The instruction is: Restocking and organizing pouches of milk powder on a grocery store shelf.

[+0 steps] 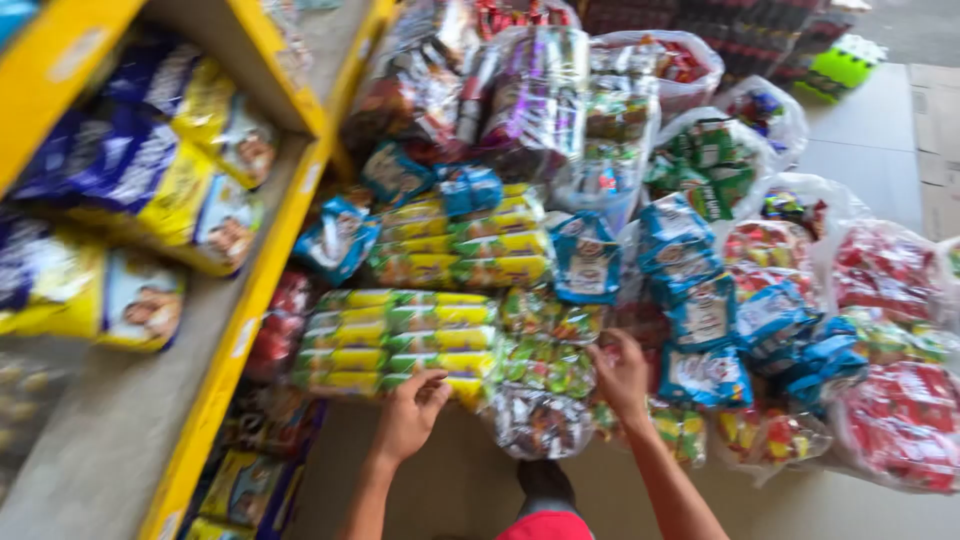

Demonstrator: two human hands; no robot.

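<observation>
My left hand [410,412] rests its fingers on the near edge of a clear pack of yellow-and-green tube-shaped snack rolls [400,345] lying on the floor. My right hand [620,375] touches a clear bag of small green and multicoloured sweets [550,360] just right of that pack. Neither hand has closed around anything; the fingers are loosely bent. A second pack of yellow-green rolls [465,245] is stacked behind the first. Below the hands sits a clear bag of dark wrapped sweets [540,425]. The picture is motion-blurred.
Yellow shelving [255,310] on the left holds blue-and-yellow packets [120,190]. Blue sachet strips [700,310] and red snack bags [900,420] lie to the right. More clear bulk bags [540,100] pile up behind. My dark shoe [545,480] stands on the tan floor [860,130].
</observation>
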